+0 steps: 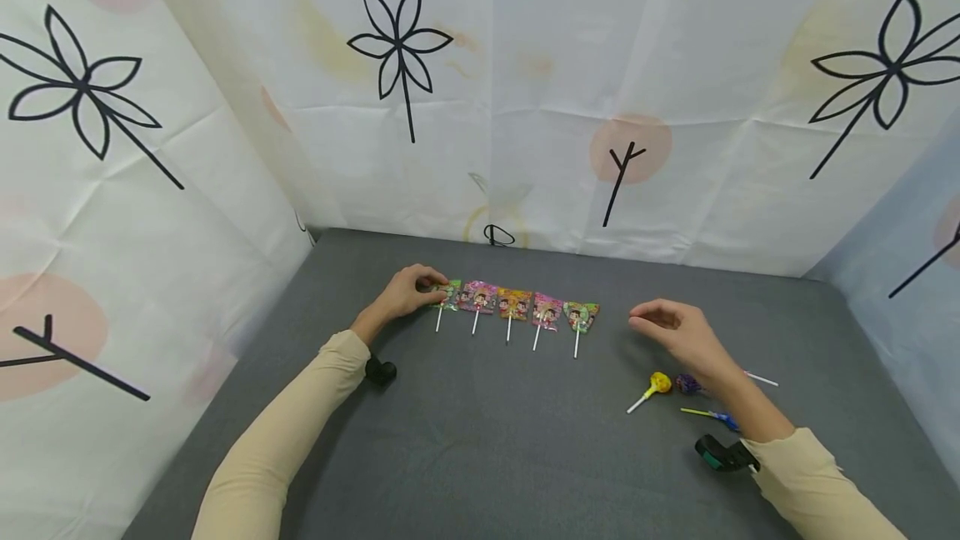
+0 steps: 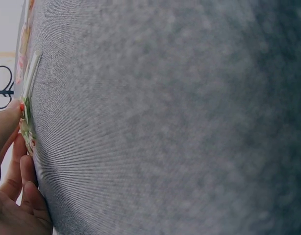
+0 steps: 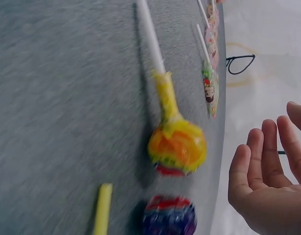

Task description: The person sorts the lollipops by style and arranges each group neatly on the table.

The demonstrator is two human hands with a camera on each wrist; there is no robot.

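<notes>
Grey mat [image 1: 480, 457]: we've five flat lollipops [image 1: 516, 305] rowed near its far edge, our left hand [image 1: 402, 294] pinching the leftmost. Right hand [image 1: 678, 332] hovers loose, empty; round lollipops [image 1: 658, 382] near the right edge remain unplaced.

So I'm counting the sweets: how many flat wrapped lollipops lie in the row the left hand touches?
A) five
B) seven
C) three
A: the head view shows five flat lollipops side by side, with the left hand on the leftmost one.
</notes>
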